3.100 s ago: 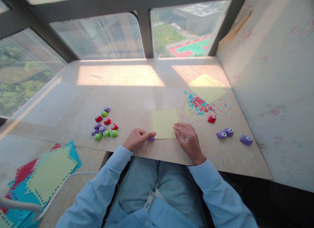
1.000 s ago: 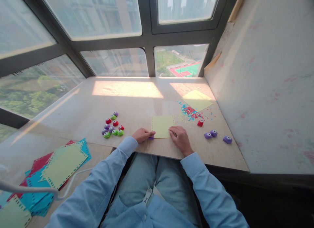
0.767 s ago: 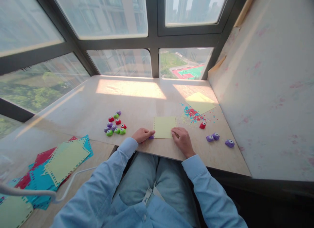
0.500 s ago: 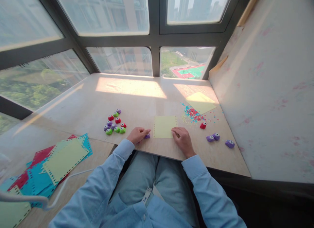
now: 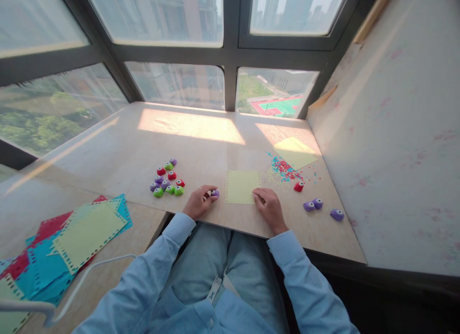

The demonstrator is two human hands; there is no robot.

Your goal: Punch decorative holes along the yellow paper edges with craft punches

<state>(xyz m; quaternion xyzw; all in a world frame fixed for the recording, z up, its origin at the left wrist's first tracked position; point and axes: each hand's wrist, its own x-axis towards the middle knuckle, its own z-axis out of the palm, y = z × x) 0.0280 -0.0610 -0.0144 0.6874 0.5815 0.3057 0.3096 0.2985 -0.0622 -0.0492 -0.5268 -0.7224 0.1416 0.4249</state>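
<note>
Fingers of my left hand point(image 5: 200, 201) are closed around a small purple punch point(image 5: 214, 193), just left of a pale yellow sheet point(image 5: 241, 187). That sheet lies flat before me, with small holes along its left and right edges. My right hand point(image 5: 269, 207) is closed, its fingertips at the sheet's lower right corner; whether they pinch the paper is too small to tell. Several red, green and purple punches point(image 5: 171, 175) sit in a group to the left of my left hand.
Red and blue paper bits point(image 5: 283, 168) lie by another yellow sheet point(image 5: 296, 152). Nearby are a red punch point(image 5: 298, 186) and purple punches point(image 5: 337, 214). Punched coloured sheets point(image 5: 89, 231) and a white cable point(image 5: 81, 286) are at the left; a wall point(image 5: 391, 147) stands right.
My left hand has turned a little, and the purple punch now shows more clearly, slightly higher in its fingers. The view has shifted slightly. My right hand stays at the sheet's corner.
</note>
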